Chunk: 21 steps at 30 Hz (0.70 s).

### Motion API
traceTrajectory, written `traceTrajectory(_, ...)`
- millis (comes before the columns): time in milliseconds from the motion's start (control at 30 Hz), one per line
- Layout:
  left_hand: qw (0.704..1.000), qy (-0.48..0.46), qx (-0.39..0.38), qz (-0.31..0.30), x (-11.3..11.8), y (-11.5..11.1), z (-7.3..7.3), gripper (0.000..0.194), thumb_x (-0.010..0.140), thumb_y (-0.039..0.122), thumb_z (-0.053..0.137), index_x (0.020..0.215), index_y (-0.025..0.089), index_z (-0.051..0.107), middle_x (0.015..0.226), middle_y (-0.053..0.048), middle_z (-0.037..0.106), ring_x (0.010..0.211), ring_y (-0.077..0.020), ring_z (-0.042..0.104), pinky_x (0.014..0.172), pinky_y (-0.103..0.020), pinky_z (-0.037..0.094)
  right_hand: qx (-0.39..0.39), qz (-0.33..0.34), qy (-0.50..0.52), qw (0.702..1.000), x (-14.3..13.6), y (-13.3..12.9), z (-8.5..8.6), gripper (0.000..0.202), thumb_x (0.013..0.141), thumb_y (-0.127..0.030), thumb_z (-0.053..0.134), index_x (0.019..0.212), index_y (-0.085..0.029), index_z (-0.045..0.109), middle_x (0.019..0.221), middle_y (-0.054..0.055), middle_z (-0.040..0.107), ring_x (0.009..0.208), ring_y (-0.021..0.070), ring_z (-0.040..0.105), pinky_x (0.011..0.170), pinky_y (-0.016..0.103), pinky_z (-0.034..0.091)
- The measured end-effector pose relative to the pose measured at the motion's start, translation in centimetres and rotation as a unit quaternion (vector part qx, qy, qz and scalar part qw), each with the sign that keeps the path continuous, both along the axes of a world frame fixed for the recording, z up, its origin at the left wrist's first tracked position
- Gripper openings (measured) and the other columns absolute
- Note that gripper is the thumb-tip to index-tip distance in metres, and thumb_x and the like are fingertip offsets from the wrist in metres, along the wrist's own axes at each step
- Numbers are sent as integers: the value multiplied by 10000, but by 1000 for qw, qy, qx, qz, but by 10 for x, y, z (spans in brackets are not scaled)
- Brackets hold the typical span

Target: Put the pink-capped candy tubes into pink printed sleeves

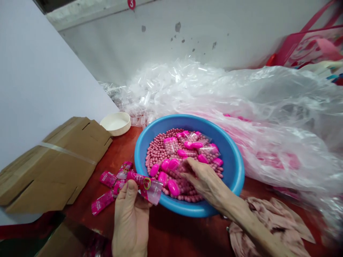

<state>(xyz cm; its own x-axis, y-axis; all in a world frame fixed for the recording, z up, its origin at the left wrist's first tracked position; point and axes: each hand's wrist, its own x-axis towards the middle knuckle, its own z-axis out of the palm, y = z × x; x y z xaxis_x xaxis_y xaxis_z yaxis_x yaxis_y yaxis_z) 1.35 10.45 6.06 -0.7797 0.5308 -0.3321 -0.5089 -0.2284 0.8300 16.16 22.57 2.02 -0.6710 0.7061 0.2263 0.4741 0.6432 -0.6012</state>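
My left hand (131, 214) pinches a pink printed plastic sleeve (146, 184) between thumb and fingers; its clear end points right, over the near rim of a blue basin (235, 164). Inside the basin lie many small pink beads (158, 148) and several small clear containers with bright pink caps (173, 187). My right hand (200, 175) reaches into the basin from the right. Its thumb and fingers close around the clear body of a pink-capped container (174, 164), partly hidden by the fingers. Several more pink printed packets (103, 201) lie left of the basin.
A flattened cardboard box (59, 160) and a shallow white dish (116, 123) stand at the left. Clear plastic pieces (160, 82) and large plastic bags (254, 100) pile up behind and right. A crumpled brownish-pink cloth (270, 225) lies on the red table (174, 232).
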Motion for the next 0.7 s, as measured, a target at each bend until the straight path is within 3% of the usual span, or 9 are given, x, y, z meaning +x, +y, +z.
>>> traceTrajectory(167,1000,0,2,1,0,4,-3,221,644,417,773,814,278,749,808,42,776,798,-202,704,620,-241,573,-104,22,73,992,14,-12,22,140,903,-265,520,999,-187,585,871,11,685,777,137,655,683,245,530)
traceTrajectory(333,1000,-10,11,0,3,9,-2,232,637,388,788,810,240,742,784,41,772,719,-155,694,578,-184,554,-262,50,192,944,29,-33,43,179,883,-340,547,995,-249,654,832,-7,703,701,135,677,600,211,550)
traceTrajectory(500,999,-38,24,-22,12,8,-1,282,614,355,814,798,168,710,687,15,744,509,-88,625,388,-120,447,-157,-7,221,962,32,-49,64,197,877,-350,546,1001,-294,688,919,30,727,828,181,687,730,272,576)
traceTrajectory(700,996,-67,20,-64,18,6,1,326,601,356,823,790,142,664,604,11,691,431,-82,579,353,-124,419,-107,22,203,973,34,-51,72,226,893,-318,509,1026,-294,690,890,32,734,784,180,697,668,262,591)
